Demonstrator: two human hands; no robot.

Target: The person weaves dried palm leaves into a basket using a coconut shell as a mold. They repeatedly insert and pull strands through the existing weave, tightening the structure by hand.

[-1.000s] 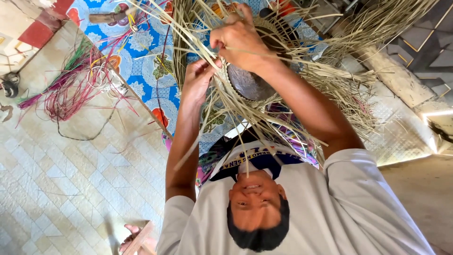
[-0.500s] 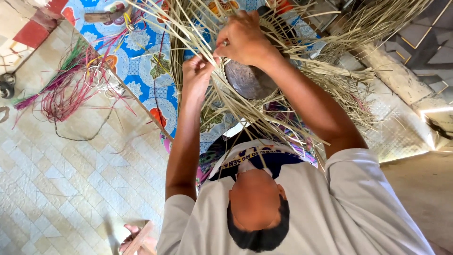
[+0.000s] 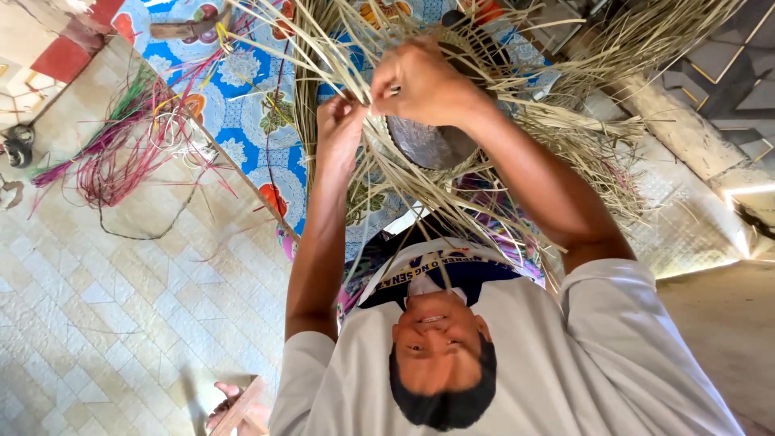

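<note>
**Pale straw strands pinched in both hands over a round form**

Pale dried straw strands (image 3: 420, 194), flat and narrow, fan out in every direction from between the hands and hang down past the forearms toward the chest. They look stiff, dry and tangled, with many loose ends crossing one another.

I see the right hand (image 3: 428, 81) closed in a fist-like pinch on a few strands. The left hand (image 3: 339, 121) is just beside it, fingertips closed on a strand. Directly under the right hand sits a dark round domed form (image 3: 428, 145) that the straw wraps around.

I judge the strands brittle: a sharp bend at either pinch could crack one. A loosened grip could let the crossed strands spring apart.

Beyond the hands lies a blue flower-patterned cloth (image 3: 242, 105). Pink and green dyed strands (image 3: 113, 161) sit well to the left hand's side, on the pale tiled floor (image 3: 121, 323).
</note>
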